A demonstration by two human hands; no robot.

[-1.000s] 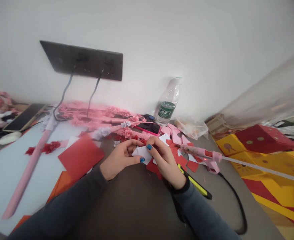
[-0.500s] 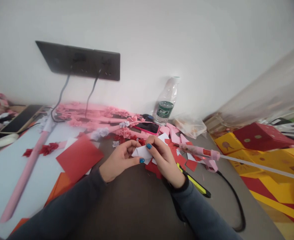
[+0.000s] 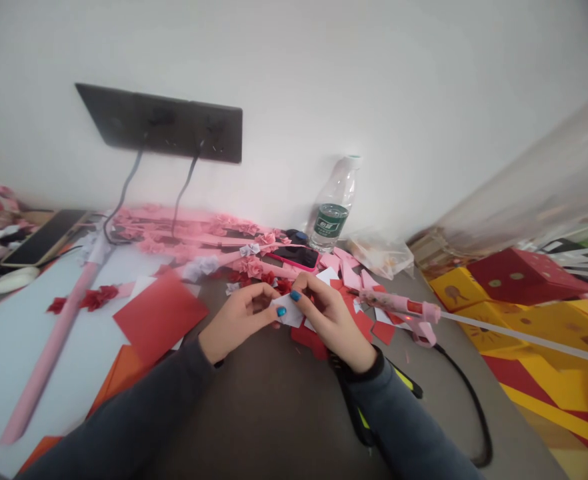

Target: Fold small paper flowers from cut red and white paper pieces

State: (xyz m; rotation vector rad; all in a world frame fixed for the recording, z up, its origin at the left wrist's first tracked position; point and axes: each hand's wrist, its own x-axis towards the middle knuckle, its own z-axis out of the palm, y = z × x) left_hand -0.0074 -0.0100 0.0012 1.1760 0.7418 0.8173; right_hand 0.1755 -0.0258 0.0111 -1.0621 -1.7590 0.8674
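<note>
Between my two hands is a small folded piece of white paper (image 3: 291,316). My left hand (image 3: 241,319) pinches its left edge, thumb on top and fingers curled behind. My right hand (image 3: 331,320) is closed on the other side, its thumb pressed on the paper near the top. The fingertips behind the paper are partly hidden. Under and beyond my hands lie cut scraps of red paper (image 3: 383,331) and pink paper (image 3: 350,273). A pink glue gun (image 3: 397,303) with a long clear glue stick rests right of my right hand.
A water bottle (image 3: 332,207) stands by the wall. Pink paper flower stems (image 3: 194,230) lie at the back. Left are a red paper sheet (image 3: 160,316) and a pink rolled tube (image 3: 49,360). A yellow-and-black cutter (image 3: 408,381) sits under my right forearm; yellow boxes (image 3: 494,323) stand right.
The white paper has turned and shifted slightly in my fingers, showing less of its pointed left corner. My left thumb has moved up closer to my right thumb.
</note>
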